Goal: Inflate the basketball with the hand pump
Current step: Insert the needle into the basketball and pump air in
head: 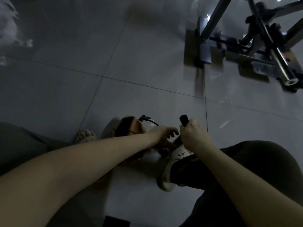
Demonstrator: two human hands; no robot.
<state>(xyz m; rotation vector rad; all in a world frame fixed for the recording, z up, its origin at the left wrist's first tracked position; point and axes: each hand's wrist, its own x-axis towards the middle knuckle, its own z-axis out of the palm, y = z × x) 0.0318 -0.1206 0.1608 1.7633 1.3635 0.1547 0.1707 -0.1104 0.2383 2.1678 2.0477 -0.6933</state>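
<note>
Nearest the camera, two bare forearms reach forward over the person's lap, with a knee in dark trousers (255, 169) on the right. Below that knee a pale shoe (169, 164) is planted on the tiled floor (147, 71).

Just past the shoe the hands meet. The right hand (194, 136) is closed in a fist around the black handle of the hand pump (184, 120), whose end sticks up above the knuckles; the pump's body is hidden beneath the hands. The left hand (161, 135) lies right beside it, fingers bent downward toward the pump, but in the dim light I cannot tell whether it grips anything.

The basketball (129, 127) — brown, with dark seams — sits on the floor just left of the hands, between the two feet, partly covered by the left forearm. A thin black hose (152, 122) arcs over its top right edge from behind the left hand and ends in a small dark connector.

Left of the ball is a foot in an open sandal (86, 135). Well beyond, at the upper right, stands a metal frame (262, 38) of bars and brackets, and at the far upper left a blurred white shape (8, 27).
</note>
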